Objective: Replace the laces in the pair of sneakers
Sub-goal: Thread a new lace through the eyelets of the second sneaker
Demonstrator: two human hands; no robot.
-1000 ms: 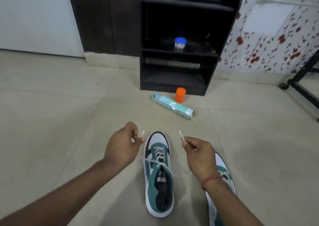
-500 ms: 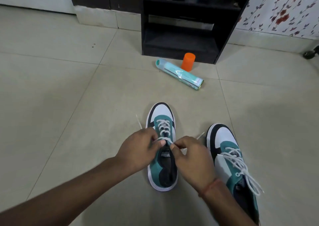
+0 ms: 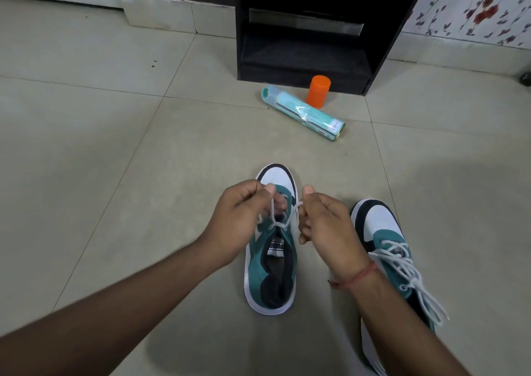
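Hands are seen close together above the front of the left sneaker (image 3: 271, 249), where half a second ago they were pressed thumb to thumb lower over its tongue, and a second ago were held well apart with a lace tip in each. The left hand (image 3: 240, 217) is curled round one end of the white lace (image 3: 275, 223), the strand being pinched between thumb and forefinger; the right hand (image 3: 324, 223) is curled round the other end in the same way. Between them the lace is drawn up from the upper eyelets into a crossed, raised shape, and a first knot or crossing is judged to be under way, though whether it is pulled tight cannot be told. The lower eyelets are hidden behind the fingers.

This sneaker is thus judged to be threaded and at the tying stage. The right sneaker (image 3: 385, 249) lies just beside the right wrist on the tiled floor (image 3: 115, 160), its own lace (image 3: 408, 272) threaded and trailing loose toward the heel, not yet tied.

Farther off, a teal tube (image 3: 301, 114) is laid beside an orange cap (image 3: 317, 91), in front of a black shelf unit (image 3: 304, 30).
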